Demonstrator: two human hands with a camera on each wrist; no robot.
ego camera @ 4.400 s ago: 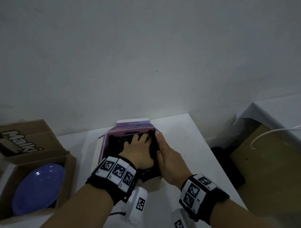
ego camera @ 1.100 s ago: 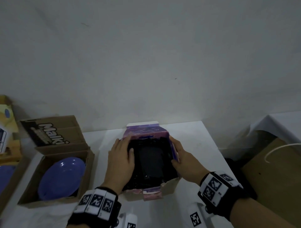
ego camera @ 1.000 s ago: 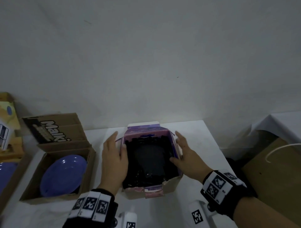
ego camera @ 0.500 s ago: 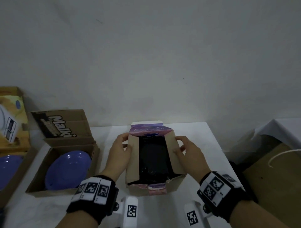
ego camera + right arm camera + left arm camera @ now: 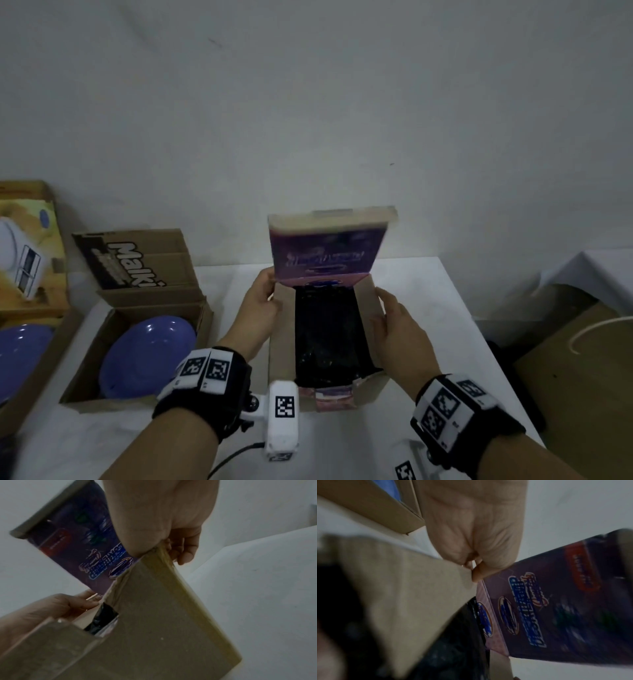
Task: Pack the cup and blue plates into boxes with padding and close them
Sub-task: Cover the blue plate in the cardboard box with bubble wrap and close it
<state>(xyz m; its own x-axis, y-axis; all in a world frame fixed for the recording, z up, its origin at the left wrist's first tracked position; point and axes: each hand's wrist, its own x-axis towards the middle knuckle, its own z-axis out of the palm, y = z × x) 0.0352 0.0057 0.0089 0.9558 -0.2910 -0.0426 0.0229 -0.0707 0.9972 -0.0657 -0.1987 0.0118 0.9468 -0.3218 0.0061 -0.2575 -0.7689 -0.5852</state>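
Lid (image 5: 327, 251): now swung up, half a second after lying back.
Left hand (image 5: 260, 308): pinches side flap (image 5: 412, 595).
Right hand (image 5: 399, 329): grips opposite flap (image 5: 164, 615).

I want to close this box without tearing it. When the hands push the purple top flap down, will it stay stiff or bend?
The purple top flap looks like thin carton, standing upright from a crease, so it probably folds there easily. The side flap shows a ragged edge, so rough pushing may tear it. The black padding looks soft and should yield.
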